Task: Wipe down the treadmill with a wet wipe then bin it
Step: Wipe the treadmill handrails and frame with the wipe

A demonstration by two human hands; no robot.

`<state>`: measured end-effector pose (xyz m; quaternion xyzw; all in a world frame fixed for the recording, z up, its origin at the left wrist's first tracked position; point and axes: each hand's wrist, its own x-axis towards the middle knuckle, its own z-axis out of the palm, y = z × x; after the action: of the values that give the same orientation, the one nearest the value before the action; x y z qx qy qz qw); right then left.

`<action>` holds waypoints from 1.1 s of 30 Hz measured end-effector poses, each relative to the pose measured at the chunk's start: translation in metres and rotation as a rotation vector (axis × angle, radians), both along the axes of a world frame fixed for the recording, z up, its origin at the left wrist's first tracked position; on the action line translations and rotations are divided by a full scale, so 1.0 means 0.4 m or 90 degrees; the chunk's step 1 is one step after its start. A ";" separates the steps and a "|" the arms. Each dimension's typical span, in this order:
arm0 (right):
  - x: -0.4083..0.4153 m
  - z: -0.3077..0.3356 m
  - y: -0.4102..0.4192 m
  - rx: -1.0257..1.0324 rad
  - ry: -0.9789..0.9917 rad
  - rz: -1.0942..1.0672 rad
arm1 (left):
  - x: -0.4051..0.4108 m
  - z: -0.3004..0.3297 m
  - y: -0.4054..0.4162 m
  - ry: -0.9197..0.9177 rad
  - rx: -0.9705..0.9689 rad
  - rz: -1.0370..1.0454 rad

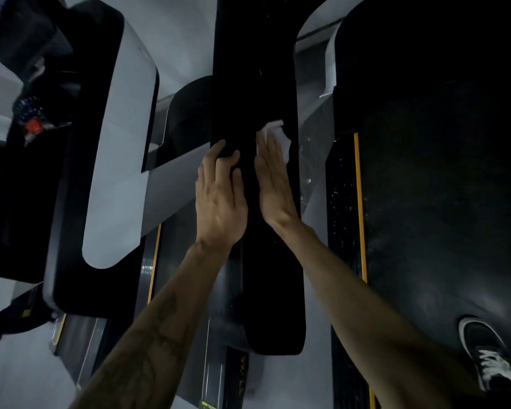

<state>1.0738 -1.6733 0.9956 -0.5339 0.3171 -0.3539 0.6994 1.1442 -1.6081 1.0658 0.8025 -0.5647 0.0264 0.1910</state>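
We find one gold marking on the black treadmill base (237, 376), near the bottom edge; too blurred to read. Nothing else lettered.

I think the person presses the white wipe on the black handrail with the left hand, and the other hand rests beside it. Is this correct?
Not quite: in the head view the right hand presses the white wipe on the black handrail. The left hand rests beside it.
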 end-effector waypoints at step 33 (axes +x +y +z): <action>-0.054 -0.099 0.036 -0.160 -0.010 0.035 | 0.020 0.006 -0.079 0.006 0.014 -0.004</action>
<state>1.0523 -1.6590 0.9562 -0.6231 0.2504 -0.3759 0.6386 1.1521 -1.6399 1.0681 0.8029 -0.5665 0.0155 0.1849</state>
